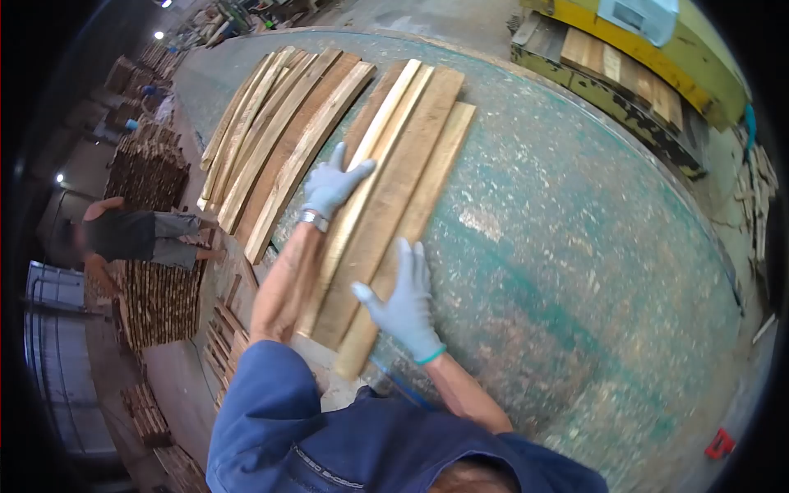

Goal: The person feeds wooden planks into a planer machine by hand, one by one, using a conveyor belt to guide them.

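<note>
Several wooden boards (393, 193) lie side by side on a worn green table (559, 246). My left hand (331, 185), in a pale grey glove, rests on the left boards of this group with its fingers apart. Along the right edge of the same group is my right hand (404, 300), gloved too, its thumb and fingers spread beside the rightmost board (444, 164). Neither hand is wrapped round a board. A second group of boards (288, 123) lies to the left, fanned out, with a narrow gap between the two groups.
At the upper right stands a yellow-green machine (707, 66) with boards (616, 66) in it. Stacked wood (160, 304) and another person (123, 238) are at the left, beyond the table. A red object (720, 444) lies at the lower right.
</note>
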Tool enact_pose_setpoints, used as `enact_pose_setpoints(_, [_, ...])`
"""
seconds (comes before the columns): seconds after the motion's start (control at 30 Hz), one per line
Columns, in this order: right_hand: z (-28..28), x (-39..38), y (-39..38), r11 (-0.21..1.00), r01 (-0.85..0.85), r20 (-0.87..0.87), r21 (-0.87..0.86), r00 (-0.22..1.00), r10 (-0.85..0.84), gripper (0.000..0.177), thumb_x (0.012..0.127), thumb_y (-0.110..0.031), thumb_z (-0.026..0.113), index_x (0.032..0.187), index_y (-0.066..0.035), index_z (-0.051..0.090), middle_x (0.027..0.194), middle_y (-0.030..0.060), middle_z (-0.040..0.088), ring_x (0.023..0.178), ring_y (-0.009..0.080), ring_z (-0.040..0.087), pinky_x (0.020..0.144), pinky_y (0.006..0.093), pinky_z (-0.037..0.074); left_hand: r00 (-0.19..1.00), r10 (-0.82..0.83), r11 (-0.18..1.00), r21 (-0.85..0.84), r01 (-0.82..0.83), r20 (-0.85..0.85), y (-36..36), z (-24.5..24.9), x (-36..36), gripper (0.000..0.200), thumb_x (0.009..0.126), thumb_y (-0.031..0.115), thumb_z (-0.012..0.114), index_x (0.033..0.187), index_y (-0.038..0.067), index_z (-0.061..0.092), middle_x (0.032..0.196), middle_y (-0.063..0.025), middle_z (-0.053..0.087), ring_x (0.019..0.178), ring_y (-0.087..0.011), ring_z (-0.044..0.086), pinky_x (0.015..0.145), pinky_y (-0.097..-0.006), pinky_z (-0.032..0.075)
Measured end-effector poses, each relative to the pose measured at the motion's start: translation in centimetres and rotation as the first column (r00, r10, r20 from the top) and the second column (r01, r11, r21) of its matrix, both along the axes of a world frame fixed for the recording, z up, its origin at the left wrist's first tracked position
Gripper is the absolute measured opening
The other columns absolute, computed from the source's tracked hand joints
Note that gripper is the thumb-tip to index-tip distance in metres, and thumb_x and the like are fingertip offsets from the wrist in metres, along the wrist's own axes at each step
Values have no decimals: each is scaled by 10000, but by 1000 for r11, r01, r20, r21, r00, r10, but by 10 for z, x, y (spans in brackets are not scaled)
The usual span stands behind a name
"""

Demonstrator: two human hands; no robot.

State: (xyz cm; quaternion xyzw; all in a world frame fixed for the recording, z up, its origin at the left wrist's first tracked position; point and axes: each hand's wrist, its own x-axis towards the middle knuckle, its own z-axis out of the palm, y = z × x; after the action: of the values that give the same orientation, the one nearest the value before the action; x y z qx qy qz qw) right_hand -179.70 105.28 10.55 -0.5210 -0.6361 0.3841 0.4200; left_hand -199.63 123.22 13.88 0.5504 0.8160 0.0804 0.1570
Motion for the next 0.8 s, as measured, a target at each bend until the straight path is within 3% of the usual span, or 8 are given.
enact_pose_setpoints(0.1, [23, -12, -8, 962, 225, 400, -155, 905, -147, 1250, 627, -693, 792, 1516, -20, 225, 1500, 338, 273, 1375, 564, 225, 1107, 622, 243, 999, -50, 999, -18, 49, -18, -19, 14, 72, 1092, 684, 869, 555, 1553, 257, 305, 1415, -323, 454, 1343, -452, 421, 1079, -518, 343])
enact_pose_setpoints(0.23, [-21, 72, -16, 887, 443, 342, -131, 860, -379, 1379, 505, -678, 842, 1550, -72, 179, 1547, 324, 213, 1382, 516, 265, 1120, 586, 262, 981, -182, 977, -100, 187, 64, -24, 12, 137, 1140, 658, 900, 543, 1568, 275, 260, 1356, -301, 504, 1275, -436, 476, 1050, -507, 370])
enact_pose_setpoints(0.47, [-3, 143, -37, 746, 657, 667, -110, 605, -435, 1106, 649, -281, 763, 1558, -77, 168, 1565, 268, 253, 1383, 478, 344, 1094, 530, 369, 812, -349, 922, 17, 387, 467, -39, -5, 171, 1043, 759, 742, 608, 1570, 194, 248, 1394, -325, 472, 1286, -431, 500, 1045, -448, 415])
enact_pose_setpoints(0.57, [4, 181, -55, 734, 669, 453, -119, 694, -559, 987, 674, -164, 728, 1533, -41, 258, 1514, 255, 365, 1333, 381, 467, 1071, 440, 423, 795, -387, 910, 57, 410, 468, -46, -19, 165, 1096, 738, 702, 667, 1566, 125, 238, 1370, -310, 523, 1250, -397, 560, 1048, -417, 426])
enact_pose_setpoints(0.63, [10, 212, -60, 816, 565, -16, -125, 821, -571, 877, 691, -86, 677, 1494, -7, 334, 1462, 226, 443, 1298, 326, 510, 1049, 395, 443, 829, -495, 866, 72, 495, 261, -60, -17, 172, 1121, 725, 704, 675, 1564, 105, 234, 1350, -289, 554, 1226, -370, 587, 1050, -394, 430])
enact_pose_setpoints(0.67, [9, 223, -74, 855, 506, -244, -116, 820, -519, 826, 699, -48, 651, 1474, 10, 372, 1435, 212, 482, 1280, 298, 532, 1038, 372, 454, 787, -481, 867, 75, 493, 387, -66, -15, 170, 1143, 706, 700, 688, 1555, 77, 246, 1392, -274, 525, 1247, -338, 577, 1069, -370, 424])
enact_pose_setpoints(0.77, [20, 238, -113, 796, 576, -358, -185, 715, -600, 747, 696, 11, 601, 1423, 48, 434, 1384, 177, 539, 1273, 261, 528, 1039, 355, 449, 639, -486, 859, 188, 477, 596, -51, -15, 139, 1083, 741, 570, 749, 1532, 9, 266, 1435, -273, 481, 1264, -347, 559, 1100, -373, 406])
enact_pose_setpoints(0.8, [-20, 252, -118, 792, 611, -208, -2, 774, -598, 751, 705, -56, 633, 1429, 13, 443, 1408, 214, 502, 1264, 311, 534, 1050, 407, 434, 664, -464, 864, 135, 485, 586, -48, -17, 129, 1047, 767, 505, 754, 1528, -13, 256, 1449, -278, 461, 1299, -339, 529, 1110, -377, 395])
